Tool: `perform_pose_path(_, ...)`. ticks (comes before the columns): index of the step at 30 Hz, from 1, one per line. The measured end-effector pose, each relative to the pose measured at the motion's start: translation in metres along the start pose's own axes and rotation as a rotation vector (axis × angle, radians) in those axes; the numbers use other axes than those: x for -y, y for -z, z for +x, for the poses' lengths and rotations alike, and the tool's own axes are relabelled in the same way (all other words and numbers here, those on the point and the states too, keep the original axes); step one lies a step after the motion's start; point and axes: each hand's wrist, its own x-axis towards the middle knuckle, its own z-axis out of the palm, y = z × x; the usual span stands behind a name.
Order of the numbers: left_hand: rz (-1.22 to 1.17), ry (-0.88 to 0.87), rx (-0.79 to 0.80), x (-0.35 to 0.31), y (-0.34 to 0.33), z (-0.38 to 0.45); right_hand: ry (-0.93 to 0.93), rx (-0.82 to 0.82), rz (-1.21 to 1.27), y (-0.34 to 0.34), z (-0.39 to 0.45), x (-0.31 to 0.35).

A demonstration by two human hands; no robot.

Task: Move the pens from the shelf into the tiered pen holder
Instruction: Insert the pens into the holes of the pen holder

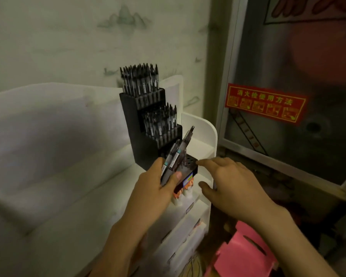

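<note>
Step in hand, by my judgement: loading the lowest tier of the pen holder [148, 124]. All positions below are given rel. to the holder.

Procedure, as I judge it:
1. Feed one pen at a time from the bunch; don't drop several at once, as the slots look narrow.
2. Line the tip up over a free hole in the front tier before letting go.
3. Keep the holder steady w/ the free hand so it isn't sliding on the white shelf [200, 134].

Finger state:
- My left hand [158, 182] is gripping a bunch of pens [173, 158], approx. three or four, exact count unclear. Fingers are curling round the barrels, thumb pressing across them. The bunch is tilting up and right, directly in front of the holder's lowest tier; one pen is sticking out higher than the rest.
- My right hand [228, 176] is holding nothing. Fingers are relaxed and fairly wide apart, fingertips [201, 162] reaching the front right corner of the lowest tier, touching or nearly so; can't tell which.

Upper two tiers are already packed w/ pens. The lowest tier is showing open holes.
</note>
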Motion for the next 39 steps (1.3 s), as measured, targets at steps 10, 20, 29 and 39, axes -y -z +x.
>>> perform_pose_path(10,-0.035,0.101,-0.095,-0.002,-0.030,0.083,0.177,-0.020,0.169,-0.014,0.103,-0.057)
perform_pose_path(20,-0.063,0.243,-0.282,-0.016,-0.061,0.115,0.422,0.053,0.668,-0.013,0.176,-0.083)
perform_pose_path(29,-0.021,0.290,-0.385,-0.015,-0.067,0.123,0.314,0.121,1.345,-0.008,0.209,-0.070)
perform_pose_path(39,-0.004,0.317,-0.399,0.001,-0.054,0.116,0.223,0.143,1.478,-0.019,0.218,-0.058)
